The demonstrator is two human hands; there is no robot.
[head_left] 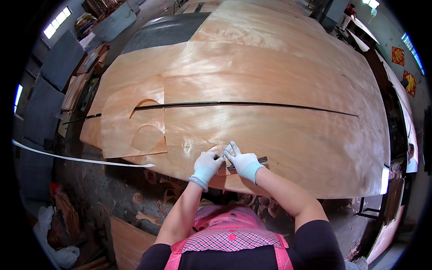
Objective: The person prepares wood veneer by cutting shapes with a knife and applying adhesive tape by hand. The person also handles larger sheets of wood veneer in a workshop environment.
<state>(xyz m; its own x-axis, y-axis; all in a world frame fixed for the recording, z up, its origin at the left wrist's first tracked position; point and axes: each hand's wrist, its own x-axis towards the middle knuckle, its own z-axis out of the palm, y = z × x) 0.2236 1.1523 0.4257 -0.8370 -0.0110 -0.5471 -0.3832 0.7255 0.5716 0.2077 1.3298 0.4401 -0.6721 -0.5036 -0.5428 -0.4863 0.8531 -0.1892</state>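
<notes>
The large pale-brown veneer sheet (pixel 292 139) lies flat across the work surface, its near edge curving just in front of the person's body. It looks thin, so I judge it light for its size, bendy across its breadth, smooth enough to slide under gloves, and prone to splitting along the grain; it is best taken by 2 well-separated places on an edge, or steadied with flat fingers rather than pinched at a corner. Both forearms come up from the lower edge and angle inward, elbows bent, wrists low over the sheet near that edge. The left hand (pixel 207 165) points forward and to the right, thumb toward the other hand; the right hand (pixel 243 163) points forward and to the left, its fingers close to the left's. Both wear white gloves with pale-blue cuffs. Whether either pinches a small piece or merely presses down, I cannot tell. A dark tool (pixel 262 159) lies partly under the right hand. Farther out, a long black strip (pixel 270 105) crosses the sheet, and a smaller veneer piece (pixel 114 126) with 2 curved cuts lies to the left.
</notes>
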